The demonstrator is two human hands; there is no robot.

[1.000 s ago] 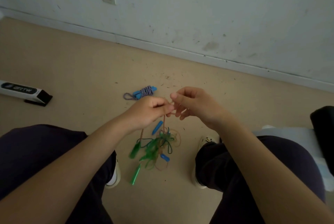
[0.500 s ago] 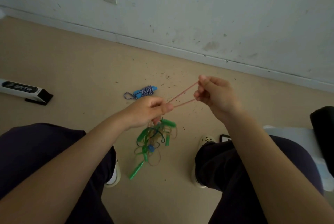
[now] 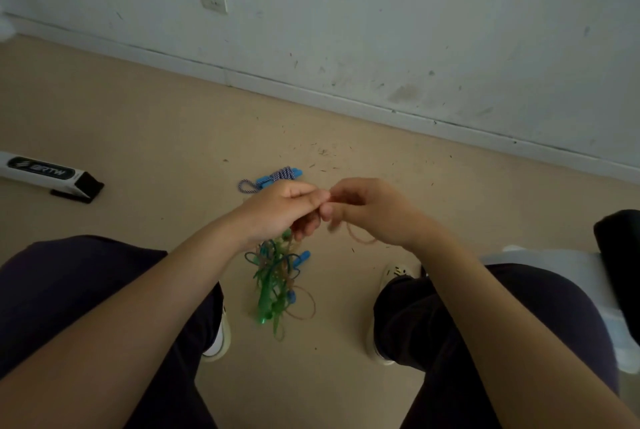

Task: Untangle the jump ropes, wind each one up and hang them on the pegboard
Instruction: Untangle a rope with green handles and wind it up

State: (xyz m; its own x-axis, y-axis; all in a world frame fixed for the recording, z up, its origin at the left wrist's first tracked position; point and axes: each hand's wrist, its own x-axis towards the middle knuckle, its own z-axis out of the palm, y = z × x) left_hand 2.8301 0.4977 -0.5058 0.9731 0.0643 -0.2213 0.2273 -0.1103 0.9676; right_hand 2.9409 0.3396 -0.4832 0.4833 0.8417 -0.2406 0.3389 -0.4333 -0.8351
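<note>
Colours of the ropes and the things around them

A tangle of ropes (image 3: 277, 276) is seen in green, blue and tan; a wound rope (image 3: 282, 175) is striped blue and white with blue handles; the floor (image 3: 156, 124) is tan, the wall (image 3: 381, 13) white.

A: Where can a hand go?

B: Past the fingers (image 3: 311, 195) there is bare floor (image 3: 433, 193) up to the wall (image 3: 381, 30).

A: What is in the way?

B: A wound rope (image 3: 277, 176) lies just beyond the fingers. A tangle (image 3: 277, 276) hangs right under them, between the two knees. A loop (image 3: 360, 238) dangles below the right hand (image 3: 377, 210).

A: And out to the sides?

B: Far left of the fingers a box (image 3: 45, 174) lies on the floor. Between it and the left hand (image 3: 277, 210) the floor is bare.
</note>
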